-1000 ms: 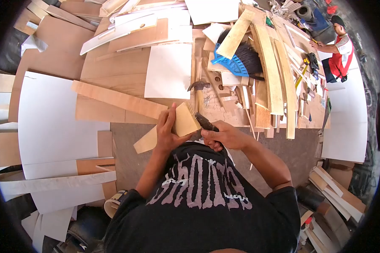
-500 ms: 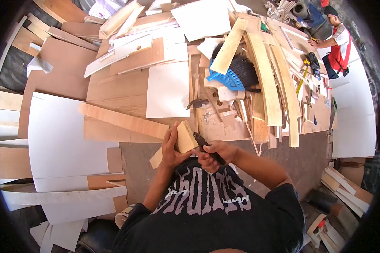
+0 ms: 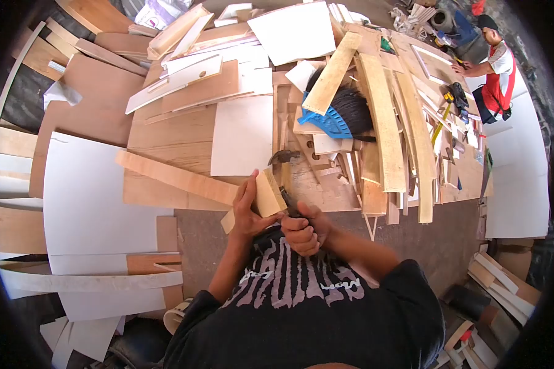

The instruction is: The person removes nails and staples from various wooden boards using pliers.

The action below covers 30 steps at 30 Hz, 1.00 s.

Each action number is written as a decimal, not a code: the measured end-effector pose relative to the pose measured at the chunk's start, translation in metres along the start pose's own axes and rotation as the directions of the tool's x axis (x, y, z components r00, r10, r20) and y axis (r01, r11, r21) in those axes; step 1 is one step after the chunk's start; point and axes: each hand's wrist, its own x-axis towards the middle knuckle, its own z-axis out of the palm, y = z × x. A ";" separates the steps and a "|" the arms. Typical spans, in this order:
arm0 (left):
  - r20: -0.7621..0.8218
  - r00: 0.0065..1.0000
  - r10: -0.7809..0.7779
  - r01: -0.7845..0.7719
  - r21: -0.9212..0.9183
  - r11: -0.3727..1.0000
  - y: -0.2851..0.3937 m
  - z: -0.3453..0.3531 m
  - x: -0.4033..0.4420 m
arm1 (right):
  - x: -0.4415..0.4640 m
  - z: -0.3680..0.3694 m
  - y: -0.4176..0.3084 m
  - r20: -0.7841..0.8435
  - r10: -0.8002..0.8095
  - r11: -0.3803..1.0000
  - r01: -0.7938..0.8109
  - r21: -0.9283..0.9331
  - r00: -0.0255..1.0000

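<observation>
My left hand point(image 3: 247, 209) grips a pale wooden piece point(image 3: 269, 194) near its end, fingers along its side. My right hand point(image 3: 305, 229) is wrapped round a dark pliers-like tool point(image 3: 291, 204), whose head touches the right edge of that wooden piece. A long wooden strip point(image 3: 175, 176) runs leftward from behind my left hand. Just beyond the wooden piece a hammer point(image 3: 284, 157) lies on the table with its head away from me. Part of the tool is covered by my right fingers.
The worktable point(image 3: 160, 136) carries white boards point(image 3: 243, 135), long planks point(image 3: 381, 123) and a blue brush point(image 3: 332, 122). A yellow-black tool point(image 3: 455, 98) lies at right. At the far right a person point(image 3: 495, 74) stands with hands on the table.
The view has shifted. The tool has tilted and its head has moved down against the wood's edge, and my right hand is closed more tightly round its handles.
</observation>
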 end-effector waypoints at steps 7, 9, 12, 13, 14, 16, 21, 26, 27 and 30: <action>-0.062 0.996 -0.059 0.058 -0.008 0.998 -0.009 -0.001 -0.013 | 0.014 0.037 0.004 0.059 0.030 0.964 -0.013 -0.266 0.998; -0.073 0.995 -0.068 0.067 -0.014 0.998 -0.007 -0.005 -0.016 | 0.001 0.039 -0.003 -0.021 -0.061 0.950 0.051 -0.308 0.998; -0.132 0.989 -0.070 0.065 -0.040 0.997 -0.007 -0.004 -0.012 | -0.019 0.042 -0.019 -0.371 -0.347 0.879 0.161 -0.448 0.861; -0.129 0.990 -0.058 0.053 -0.035 0.998 -0.008 -0.004 -0.013 | -0.024 0.043 -0.022 -0.376 -0.350 0.880 0.163 -0.446 0.858; -0.124 0.991 -0.048 0.045 -0.031 0.999 -0.007 -0.004 -0.016 | -0.027 0.044 -0.021 -0.504 -0.490 0.795 0.127 -0.593 0.712; -0.084 0.992 -0.092 0.088 -0.049 0.995 -0.004 -0.003 -0.018 | -0.041 0.041 -0.023 -0.536 -0.646 0.650 0.024 -0.760 0.544; -0.008 0.989 -0.149 0.147 -0.100 0.984 -0.009 0.005 -0.021 | -0.062 0.024 -0.029 -0.526 -0.833 0.454 -0.330 -0.828 0.173; 0.016 0.989 -0.150 0.150 -0.005 0.989 -0.013 0.010 -0.028 | -0.113 -0.030 -0.054 -0.210 -0.972 -0.052 -0.971 -0.232 0.103; 0.019 0.988 -0.154 0.154 -0.007 0.988 -0.014 0.010 -0.029 | -0.112 -0.033 -0.054 -0.120 -0.984 -0.139 -0.987 0.085 0.129; 0.028 0.989 -0.146 0.147 -0.025 0.989 -0.019 0.011 -0.031 | -0.108 -0.036 -0.052 -0.111 -0.994 -0.004 -0.983 0.186 -0.017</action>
